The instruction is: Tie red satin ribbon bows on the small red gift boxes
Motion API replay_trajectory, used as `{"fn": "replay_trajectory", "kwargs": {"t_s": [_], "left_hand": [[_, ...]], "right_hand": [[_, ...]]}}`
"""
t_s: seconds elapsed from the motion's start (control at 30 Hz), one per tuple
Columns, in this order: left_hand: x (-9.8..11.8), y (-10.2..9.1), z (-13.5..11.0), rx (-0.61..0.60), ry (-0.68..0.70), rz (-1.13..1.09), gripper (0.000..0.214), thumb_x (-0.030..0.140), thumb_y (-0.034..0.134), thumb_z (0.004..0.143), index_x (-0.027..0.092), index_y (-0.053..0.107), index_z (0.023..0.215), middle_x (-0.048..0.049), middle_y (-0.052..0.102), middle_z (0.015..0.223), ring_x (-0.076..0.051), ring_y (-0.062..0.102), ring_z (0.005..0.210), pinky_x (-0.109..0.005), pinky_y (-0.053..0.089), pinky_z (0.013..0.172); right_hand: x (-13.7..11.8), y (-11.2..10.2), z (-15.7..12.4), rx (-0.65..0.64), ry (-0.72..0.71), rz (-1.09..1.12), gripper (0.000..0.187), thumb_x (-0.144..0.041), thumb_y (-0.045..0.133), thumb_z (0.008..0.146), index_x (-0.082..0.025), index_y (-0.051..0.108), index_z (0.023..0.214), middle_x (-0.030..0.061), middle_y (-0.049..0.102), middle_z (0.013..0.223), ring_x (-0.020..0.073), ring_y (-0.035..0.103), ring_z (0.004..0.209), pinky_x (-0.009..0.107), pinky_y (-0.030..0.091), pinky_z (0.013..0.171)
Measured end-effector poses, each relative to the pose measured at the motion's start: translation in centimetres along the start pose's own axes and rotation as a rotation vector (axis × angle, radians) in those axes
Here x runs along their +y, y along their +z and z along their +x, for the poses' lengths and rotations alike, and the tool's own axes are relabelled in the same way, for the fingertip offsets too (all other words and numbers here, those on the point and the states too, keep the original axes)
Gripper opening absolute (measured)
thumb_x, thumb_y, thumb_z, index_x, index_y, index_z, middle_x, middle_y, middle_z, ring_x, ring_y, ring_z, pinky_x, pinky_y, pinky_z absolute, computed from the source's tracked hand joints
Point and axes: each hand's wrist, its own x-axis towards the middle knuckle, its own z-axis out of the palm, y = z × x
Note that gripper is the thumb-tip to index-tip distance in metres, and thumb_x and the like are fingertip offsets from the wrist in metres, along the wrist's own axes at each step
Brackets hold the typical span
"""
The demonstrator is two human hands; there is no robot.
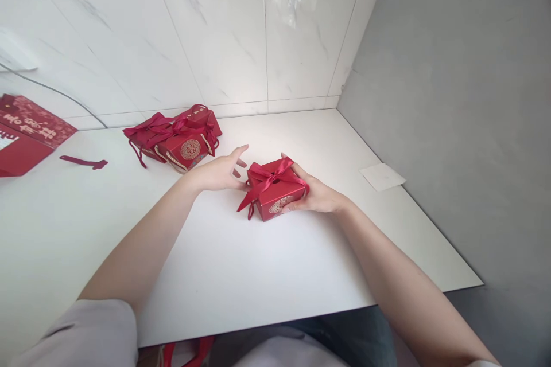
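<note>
A red gift box [280, 190] with a satin ribbon bow [274, 176] on top and a gold round emblem on its front sits on the white table. My right hand [312, 190] grips it from the right side, thumb on the front face and fingers round the back. To the left of the box, my left hand [224, 172] has its fingers spread, with the lower fingers close to the box's left side; whether they touch it I cannot tell. A ribbon tail and a dark red cord hang at that side.
Several similar red gift boxes [183, 148] with bows and cord handles are grouped by the tiled wall. Further left lie a dark red strip [84, 163] and a larger red printed box [32, 135]. A white paper square [382, 176] lies near the right edge, beside a grey wall.
</note>
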Motion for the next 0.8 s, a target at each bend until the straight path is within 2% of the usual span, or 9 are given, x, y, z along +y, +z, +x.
{"fn": "replay_trajectory", "kwargs": {"t_s": [0.13,0.27,0.33,0.4,0.43,0.5,0.6,0.7,0.8], "left_hand": [[-1.5,0.0,1.1,0.025,0.057,-0.004,0.089,0.043,0.069,0.071,0.026,0.03,0.15,-0.0107,0.062,0.133,-0.028,0.068,0.107,-0.033,0.055,0.076],[-1.6,1.4,1.7,-0.038,0.335,-0.01,0.104,0.04,0.078,0.065,0.03,0.022,0.153,-0.0082,0.051,0.145,-0.03,0.052,0.131,-0.04,0.051,0.098],[-1.7,3.2,2.4,0.096,0.452,-0.019,0.12,0.046,0.083,0.059,0.028,0.013,0.155,-0.012,0.034,0.157,-0.034,0.037,0.142,-0.047,0.038,0.112],[-1.9,5.1,3.3,0.281,0.529,-0.026,0.131,0.05,0.086,0.054,0.023,0.007,0.155,-0.0173,0.021,0.161,-0.037,0.025,0.147,-0.053,0.029,0.117],[-2.1,6.0,3.7,0.318,0.57,-0.038,0.133,0.051,0.085,0.055,0.02,0.004,0.156,-0.0192,0.02,0.161,-0.038,0.023,0.147,-0.053,0.028,0.117],[-2.5,7.1,4.3,0.392,0.594,-0.039,0.121,0.049,0.08,0.066,0.02,0.004,0.155,-0.0192,0.024,0.159,-0.037,0.03,0.145,-0.052,0.032,0.115],[-2.8,7.4,4.3,0.485,0.544,0.019,0.1,0.044,0.075,0.072,0.02,0.018,0.152,-0.0173,0.041,0.151,-0.036,0.047,0.134,-0.051,0.041,0.107],[-2.6,7.0,3.7,0.531,0.481,0.051,0.093,0.043,0.076,0.069,0.02,0.028,0.146,-0.0152,0.048,0.144,-0.034,0.053,0.126,-0.05,0.043,0.104],[-2.4,6.7,3.4,0.565,0.45,0.05,0.089,0.041,0.075,0.069,0.021,0.031,0.143,-0.0144,0.048,0.145,-0.033,0.051,0.128,-0.049,0.04,0.106]], "right_hand": [[0.3,-0.3,0.3,0.182,-0.12,-0.182,0.118,-0.03,0.081,0.071,-0.036,-0.002,0.155,0.0083,0.032,0.155,0.0298,0.04,0.14,0.05,0.038,0.113],[0.8,-0.9,0.4,0.331,-0.205,-0.409,0.107,-0.027,0.073,0.077,-0.036,0.001,0.156,0.009,0.031,0.157,0.031,0.035,0.143,0.051,0.036,0.113],[1.3,-1.2,0.6,0.387,-0.196,-0.458,0.105,-0.028,0.072,0.078,-0.036,0.001,0.156,0.0096,0.032,0.156,0.0308,0.036,0.142,0.05,0.04,0.11],[1.8,-1.2,0.7,0.417,-0.191,-0.459,0.106,-0.031,0.073,0.078,-0.037,0.0,0.155,0.0092,0.029,0.158,0.0303,0.037,0.142,0.049,0.042,0.109],[2.0,-1.2,0.8,0.416,-0.192,-0.443,0.107,-0.032,0.074,0.078,-0.037,0.0,0.155,0.0089,0.027,0.159,0.0301,0.036,0.143,0.049,0.042,0.109],[2.4,-1.1,0.9,0.395,-0.187,-0.395,0.106,-0.033,0.073,0.078,-0.036,0.0,0.155,0.0083,0.024,0.161,0.0295,0.035,0.143,0.047,0.042,0.11],[2.7,-1.1,0.8,0.366,-0.139,-0.351,0.101,-0.029,0.07,0.079,-0.036,0.004,0.155,0.007,0.027,0.159,0.0284,0.044,0.137,0.045,0.045,0.107],[3.0,-1.5,0.6,0.345,-0.073,-0.373,0.085,-0.024,0.065,0.079,-0.035,0.022,0.152,0.0072,0.041,0.151,0.0281,0.054,0.126,0.045,0.05,0.1],[3.2,-2.3,0.4,0.394,-0.021,-0.379,0.063,-0.018,0.057,0.078,-0.028,0.044,0.14,0.0095,0.051,0.141,0.0284,0.057,0.121,0.045,0.052,0.095]]}}
